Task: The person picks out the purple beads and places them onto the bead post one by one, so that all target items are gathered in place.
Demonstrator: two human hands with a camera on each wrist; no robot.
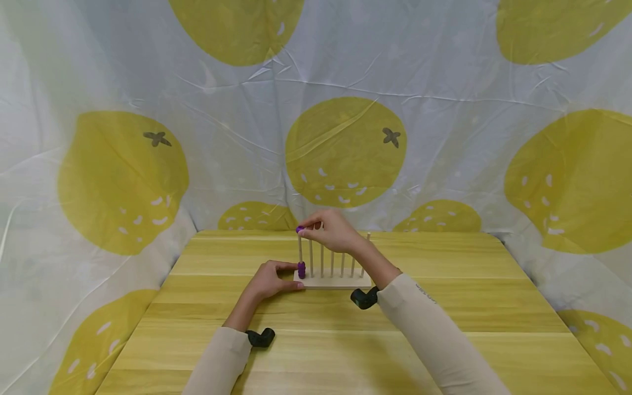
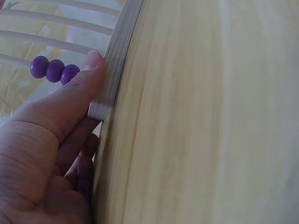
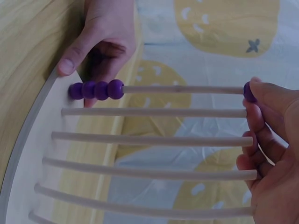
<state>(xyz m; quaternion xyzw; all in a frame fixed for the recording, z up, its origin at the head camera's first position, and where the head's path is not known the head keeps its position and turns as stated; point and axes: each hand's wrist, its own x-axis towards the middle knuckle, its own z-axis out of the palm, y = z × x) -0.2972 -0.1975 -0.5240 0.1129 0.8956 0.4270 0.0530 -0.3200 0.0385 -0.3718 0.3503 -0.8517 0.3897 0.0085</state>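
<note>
A pale wooden base (image 1: 336, 283) with a row of upright pegs stands on the table. My left hand (image 1: 269, 281) grips its left end, with the thumb on the front edge. Several purple beads (image 3: 101, 90) are stacked at the foot of the leftmost peg (image 3: 182, 89). At the tip of that same peg, my right hand (image 1: 334, 233) pinches another purple bead (image 3: 248, 92) between thumb and index finger. The other fingers of this hand curl near the tips of the neighbouring pegs, which carry no beads.
The wood-grain table (image 1: 434, 307) extends around the base. Behind it hangs a white cloth (image 1: 444, 148) printed with large yellow fruit. Dark devices (image 1: 364, 298) are worn at both wrists, the right one close to the base's front right corner.
</note>
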